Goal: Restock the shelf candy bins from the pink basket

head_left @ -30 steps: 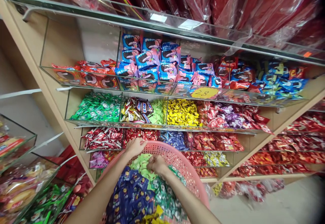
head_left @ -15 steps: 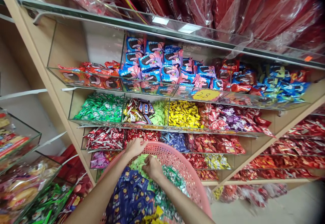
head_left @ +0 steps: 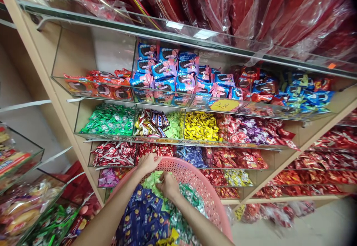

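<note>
A pink perforated plastic basket is low in the middle of the view, filled with wrapped candies. My left hand is closed over its far rim. Inside the basket, my right hand is curled against light green candies; whatever its fingers hold is hidden. Around it lie dark blue packets, green-and-silver wrapped candies and some yellow candies near the bottom edge.
Facing me is a wooden shelf with glass-fronted bins: green candies, yellow candies, Snickers bars and blue-pink cookie packs. A yellow price tag reads 28. Plastic-wrapped red items fill the top. More bins stand left and right.
The view has shifted very slightly. Both hands and the basket stay in nearly the same places.
</note>
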`<state>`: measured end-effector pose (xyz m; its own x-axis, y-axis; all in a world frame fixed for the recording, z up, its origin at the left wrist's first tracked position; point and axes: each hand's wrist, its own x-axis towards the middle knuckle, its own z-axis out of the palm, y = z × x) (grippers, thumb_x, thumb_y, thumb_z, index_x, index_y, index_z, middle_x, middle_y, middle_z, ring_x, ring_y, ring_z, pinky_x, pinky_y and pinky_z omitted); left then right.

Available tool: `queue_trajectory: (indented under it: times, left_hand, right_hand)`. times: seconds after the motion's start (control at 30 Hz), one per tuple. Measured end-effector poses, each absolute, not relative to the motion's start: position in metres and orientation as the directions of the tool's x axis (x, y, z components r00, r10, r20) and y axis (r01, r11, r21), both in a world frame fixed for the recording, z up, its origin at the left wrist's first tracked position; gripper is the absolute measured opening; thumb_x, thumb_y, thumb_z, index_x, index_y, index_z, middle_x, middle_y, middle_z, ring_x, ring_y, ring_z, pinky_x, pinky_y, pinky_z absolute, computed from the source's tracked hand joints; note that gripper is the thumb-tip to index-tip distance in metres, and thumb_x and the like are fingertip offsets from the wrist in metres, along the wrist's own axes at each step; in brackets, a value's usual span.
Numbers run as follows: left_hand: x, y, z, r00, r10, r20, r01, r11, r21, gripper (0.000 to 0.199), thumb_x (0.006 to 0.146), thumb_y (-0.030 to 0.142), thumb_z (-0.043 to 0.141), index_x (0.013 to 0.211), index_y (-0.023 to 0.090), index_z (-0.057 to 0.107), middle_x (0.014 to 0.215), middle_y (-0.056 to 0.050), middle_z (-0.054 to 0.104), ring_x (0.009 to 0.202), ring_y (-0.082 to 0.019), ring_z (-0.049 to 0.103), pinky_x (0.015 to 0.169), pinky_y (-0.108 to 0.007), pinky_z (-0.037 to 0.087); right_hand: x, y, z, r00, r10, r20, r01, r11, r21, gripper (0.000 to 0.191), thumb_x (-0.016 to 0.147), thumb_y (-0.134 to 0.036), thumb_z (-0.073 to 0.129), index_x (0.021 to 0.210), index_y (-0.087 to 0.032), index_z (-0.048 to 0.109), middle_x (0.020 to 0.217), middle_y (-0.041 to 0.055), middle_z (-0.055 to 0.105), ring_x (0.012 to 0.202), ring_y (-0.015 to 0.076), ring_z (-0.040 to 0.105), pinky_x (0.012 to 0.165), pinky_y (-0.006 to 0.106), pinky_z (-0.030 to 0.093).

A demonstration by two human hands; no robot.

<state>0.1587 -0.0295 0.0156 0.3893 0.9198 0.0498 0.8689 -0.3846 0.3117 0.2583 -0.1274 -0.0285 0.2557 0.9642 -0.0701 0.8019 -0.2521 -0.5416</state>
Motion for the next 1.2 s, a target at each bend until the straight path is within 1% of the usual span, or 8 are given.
queue_trajectory:
  times: [0.27,0.43,0.6,0.73,0.83,0.93,1.03,1.2]
  left_hand:
    - [0.157,-0.03,0.013,0.395,0.916,0.067,0.865,-0.396,0.308,0.048,0.078,0.056,0.029,0.075,0.021,0.061,0.08,-0.007,0.066,0.078,-0.02,0.06,0.061,-0.024,0.037]
    - [0.152,-0.03,0.012,0.382,0.921,0.078,0.866,-0.386,0.317,0.049,0.078,0.058,0.028,0.074,0.021,0.06,0.078,-0.006,0.065,0.074,-0.019,0.06,0.056,-0.023,0.034]
    - [0.146,-0.028,0.01,0.397,0.911,0.113,0.851,-0.411,0.327,0.053,0.077,0.061,0.025,0.07,0.021,0.058,0.076,-0.005,0.064,0.069,-0.016,0.058,0.053,-0.021,0.03]
    - [0.143,-0.026,0.008,0.393,0.913,0.109,0.848,-0.405,0.341,0.054,0.078,0.062,0.024,0.071,0.021,0.058,0.075,-0.004,0.063,0.068,-0.016,0.057,0.054,-0.022,0.029]
    - [0.142,-0.026,0.006,0.385,0.917,0.102,0.848,-0.395,0.353,0.053,0.078,0.061,0.025,0.072,0.021,0.059,0.074,-0.004,0.063,0.068,-0.016,0.057,0.055,-0.022,0.03]
    - [0.14,-0.026,0.006,0.385,0.917,0.101,0.844,-0.394,0.364,0.053,0.078,0.061,0.024,0.071,0.021,0.058,0.073,-0.004,0.063,0.067,-0.017,0.057,0.054,-0.022,0.029]
    - [0.138,-0.027,0.008,0.381,0.918,0.107,0.843,-0.393,0.367,0.053,0.078,0.061,0.024,0.069,0.02,0.058,0.072,-0.004,0.063,0.068,-0.017,0.057,0.055,-0.022,0.028]
    - [0.135,-0.026,0.009,0.362,0.926,0.112,0.852,-0.377,0.362,0.052,0.078,0.061,0.026,0.069,0.02,0.057,0.07,-0.004,0.062,0.066,-0.016,0.057,0.053,-0.022,0.026]
  right_hand:
    - [0.262,-0.126,-0.023,0.291,0.957,-0.022,0.808,-0.257,-0.53,0.019,0.068,-0.033,0.054,0.082,-0.021,0.059,0.086,0.0049,0.062,0.082,0.0183,0.055,0.062,0.023,0.033]
    - [0.266,-0.123,-0.001,0.289,0.956,0.058,0.82,-0.215,-0.53,0.014,0.072,-0.031,0.051,0.071,-0.02,0.06,0.074,0.0044,0.063,0.069,0.0163,0.056,0.055,0.023,0.031]
    - [0.274,-0.125,0.046,0.203,0.964,0.17,0.842,-0.084,-0.533,0.021,0.074,-0.029,0.05,0.058,-0.018,0.057,0.06,0.0024,0.06,0.057,0.0118,0.052,0.051,0.021,0.028]
    - [0.292,-0.119,0.103,0.086,0.948,0.306,0.863,0.083,-0.498,0.023,0.078,-0.031,0.046,0.064,-0.017,0.059,0.06,0.0014,0.06,0.055,0.0101,0.05,0.052,0.019,0.03]
    - [0.308,-0.103,0.142,0.013,0.931,0.364,0.901,0.147,-0.407,0.018,0.079,-0.027,0.046,0.079,-0.018,0.062,0.072,0.0028,0.063,0.064,0.0119,0.054,0.057,0.02,0.034]
    - [0.319,-0.08,0.164,-0.073,0.93,0.361,0.96,0.164,-0.226,0.023,0.078,-0.018,0.045,0.093,-0.02,0.062,0.091,0.0055,0.063,0.084,0.0153,0.055,0.068,0.022,0.037]
    - [0.321,-0.06,0.17,-0.165,0.95,0.266,0.98,0.188,-0.064,0.032,0.077,-0.01,0.042,0.099,-0.023,0.061,0.103,0.0057,0.06,0.094,0.0169,0.053,0.074,0.024,0.037]
    - [0.308,-0.046,0.169,-0.196,0.977,0.08,0.978,0.188,0.091,0.033,0.072,-0.009,0.048,0.096,-0.024,0.063,0.105,0.0062,0.056,0.091,0.0175,0.055,0.07,0.024,0.04]
